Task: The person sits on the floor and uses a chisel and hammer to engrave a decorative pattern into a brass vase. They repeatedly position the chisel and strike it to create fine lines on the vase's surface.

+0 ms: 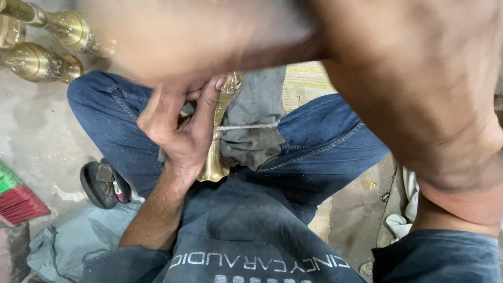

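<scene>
My left hand [178, 126] is closed around a slim, fluted brass piece [214, 162] that stands upright between my crossed legs, its flared foot down and my thumb lying along its upper part. A thin string [246, 127] is wound around the middle of the piece and runs right over a grey cloth [257, 120] on my lap. My right arm [419, 105] is raised close to the camera and crosses the top of the view. Its far end [152, 42] is a blur at the upper left, so the hand's state is unreadable.
Two polished brass parts [36, 60] [65, 25] lie on the concrete floor at the upper left. A dark sandal [105, 183] sits by my left knee, with a red and green bundle [15, 199] at the left edge. A woven mat [306, 81] is under my legs.
</scene>
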